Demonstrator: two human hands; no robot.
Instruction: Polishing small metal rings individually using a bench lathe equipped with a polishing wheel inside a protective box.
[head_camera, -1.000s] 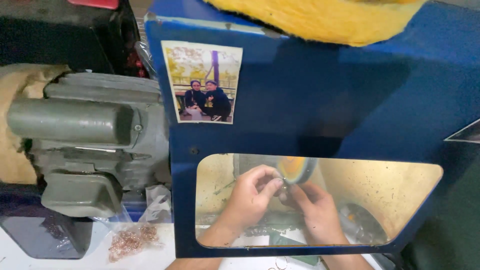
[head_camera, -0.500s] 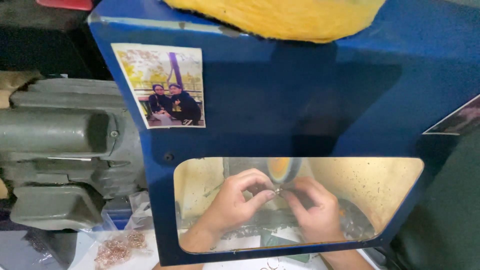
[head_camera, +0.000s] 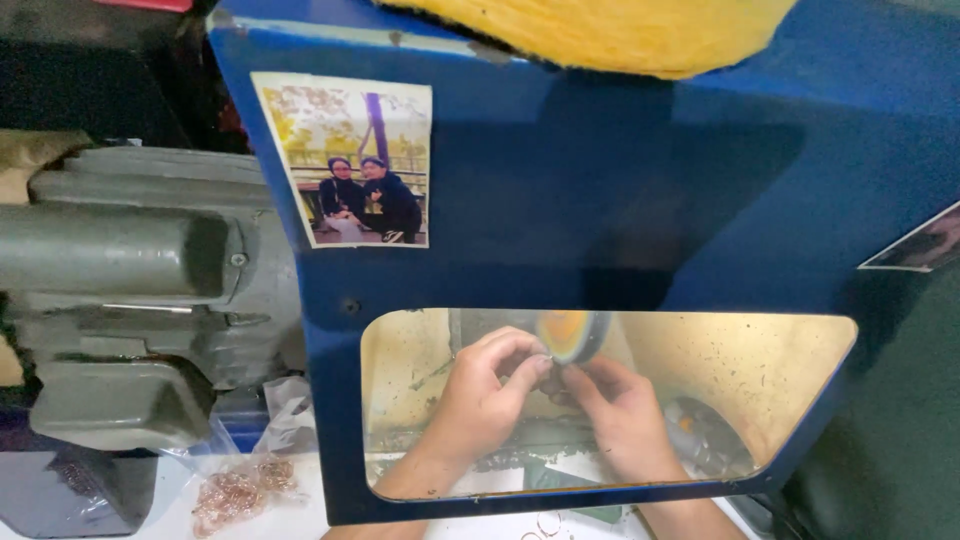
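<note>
One blue guard panel (head_camera: 620, 200) with one window carries one rectangular photo (head_camera: 350, 160). One grey motor (head_camera: 130, 300) stands left. Behind the window, left hand (head_camera: 480, 400) and right hand (head_camera: 625, 420) pinch one small hidden piece at one polishing wheel (head_camera: 570, 335). One clear bag of copper rings (head_camera: 235, 490) lies on the surface.

Both my hands sit behind the window (head_camera: 700, 390) cut low in the guard panel (head_camera: 600, 200). My left hand (head_camera: 480, 400) is at nine o'clock of my right hand (head_camera: 625, 415), the wheel (head_camera: 572, 335) at twelve above them. The motor (head_camera: 140, 290) stands at nine o'clock of the panel, a photo (head_camera: 350, 160) is stuck on it at eleven, and a bag of rings (head_camera: 240, 490) lies at seven.
</note>
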